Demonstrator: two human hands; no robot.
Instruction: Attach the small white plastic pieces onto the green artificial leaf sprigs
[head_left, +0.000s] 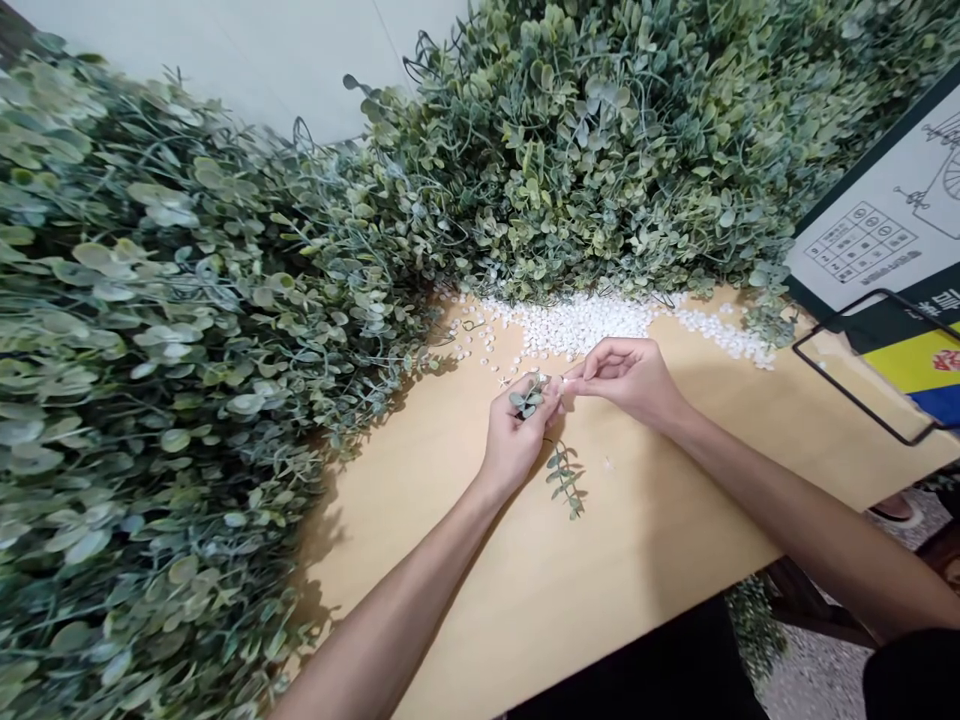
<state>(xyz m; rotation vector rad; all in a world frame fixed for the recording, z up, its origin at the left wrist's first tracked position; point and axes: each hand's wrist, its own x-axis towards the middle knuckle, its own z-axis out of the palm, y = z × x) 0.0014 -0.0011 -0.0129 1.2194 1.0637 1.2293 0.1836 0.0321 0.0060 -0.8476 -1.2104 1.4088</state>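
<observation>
My left hand [517, 430] is closed around a sprig of artificial leaves [564, 480]. One leafy end pokes up over the fingers, and another hangs down below the hand above the table. My right hand [630, 380] is pinched at the fingertips and meets the left fingertips. A small white piece [565, 384] shows between the two hands, apparently in the right pinch; its exact shape is too small to tell. Just beyond the hands lies a spread of small white beads [585, 322] on the wooden table [600, 580].
Heaps of artificial foliage [187, 400] line the left side and the back of the table. At the right stand a printed box [862, 240] and a black wire frame [862, 400]. More white beads [727, 335] trail off to the right.
</observation>
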